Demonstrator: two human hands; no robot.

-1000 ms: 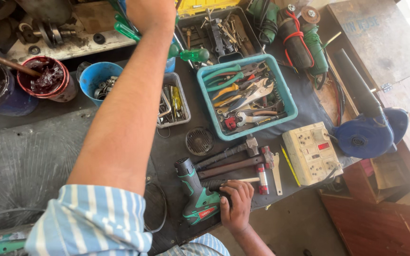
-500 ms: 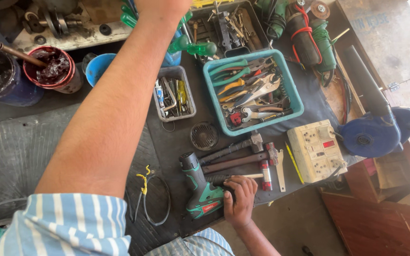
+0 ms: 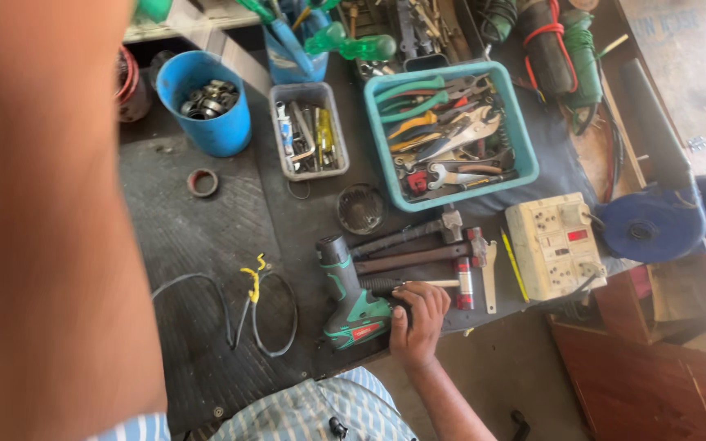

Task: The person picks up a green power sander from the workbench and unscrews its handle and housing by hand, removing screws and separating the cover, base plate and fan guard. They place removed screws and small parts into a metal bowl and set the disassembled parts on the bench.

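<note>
Head view, looking down on a dark workbench mat (image 3: 206, 220). The right hand (image 3: 418, 314) lay at the near edge of the bench, its fingers curled over the black grip end of a tool beside the green cordless drill (image 3: 351, 296); the fingertips touched the base of the drill, which lay on its side with the chuck pointing away from the person. Whether the fingers closed fully around that grip could not be told. The left arm (image 3: 51, 212) filled the left of the frame, blurred and reaching up past the top edge; its hand was out of view.

Just beyond the right hand lay 2 hammers (image 3: 418, 245) side by side, with a yellow pencil (image 3: 515, 265) and a cream switch-and-socket box (image 3: 556, 245) to their right. Farther back stood a teal tray (image 3: 525, 139) of pliers and spanners, a small grey tray (image 3: 310, 131) of bits, and a blue tub (image 3: 206, 122) of metal rings. A black wire with yellow ends (image 3: 255, 286) curled on the mat left of the drill.
</note>
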